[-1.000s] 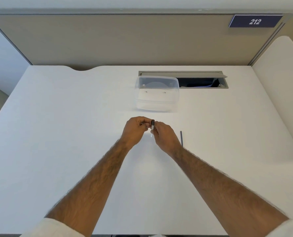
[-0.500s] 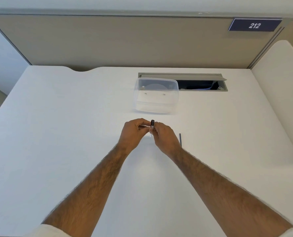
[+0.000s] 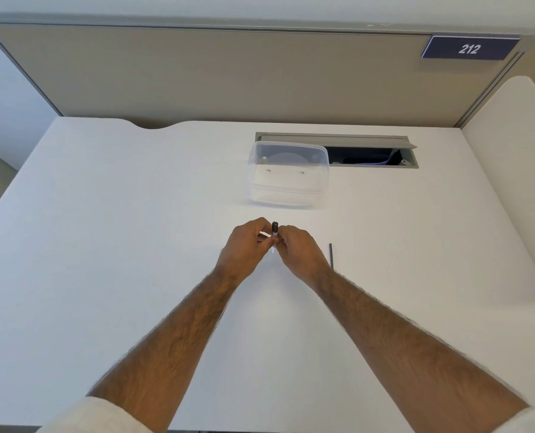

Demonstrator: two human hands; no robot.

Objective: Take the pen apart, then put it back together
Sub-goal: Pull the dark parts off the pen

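Black at its top end, the pen (image 3: 274, 229) stood upright between your hands. Your left hand (image 3: 244, 245) pinched its pale lower part with curled fingers, and your right hand (image 3: 300, 250) gripped it from the other side. Just right of that hand, a thin dark rod (image 3: 331, 254) lay on the white table (image 3: 103, 245). Farther back sat a clear plastic tub (image 3: 288, 175) holding two specks too small to name. Behind it were an open cable hatch (image 3: 369, 151), a beige partition (image 3: 197, 73) and a sign (image 3: 469, 48) reading 212.

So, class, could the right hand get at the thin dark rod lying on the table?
Probably yes: the rod lies bare beside the right hand, nothing between, though its fingers pinch the pen.
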